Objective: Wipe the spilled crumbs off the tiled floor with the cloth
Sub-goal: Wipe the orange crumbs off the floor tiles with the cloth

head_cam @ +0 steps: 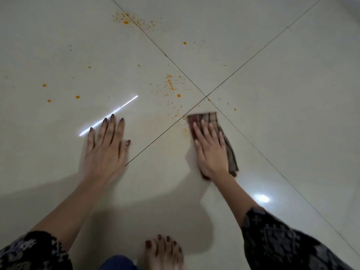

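Right hand (pixel 211 152) flat on cloth (pixel 229 152); left hand (pixel 106 147) spread, bracing on tiled floor (pixel 292 75). Best pressed firmly, swept toward crumbs (pixel 171 84), gathering inward, not scattering.

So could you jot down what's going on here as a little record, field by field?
surface: pale tiled floor, dark grout lines crossing near the middle
mess: orange crumbs scattered mostly ahead and to the left, a far cluster at the top
tool: folded checked cloth
right hand: flat on the cloth, pressing it to the floor
left hand: flat on bare tile, fingers spread, holding nothing
also in view: a bare foot, patterned sleeve
progress: most crumbs not yet wiped
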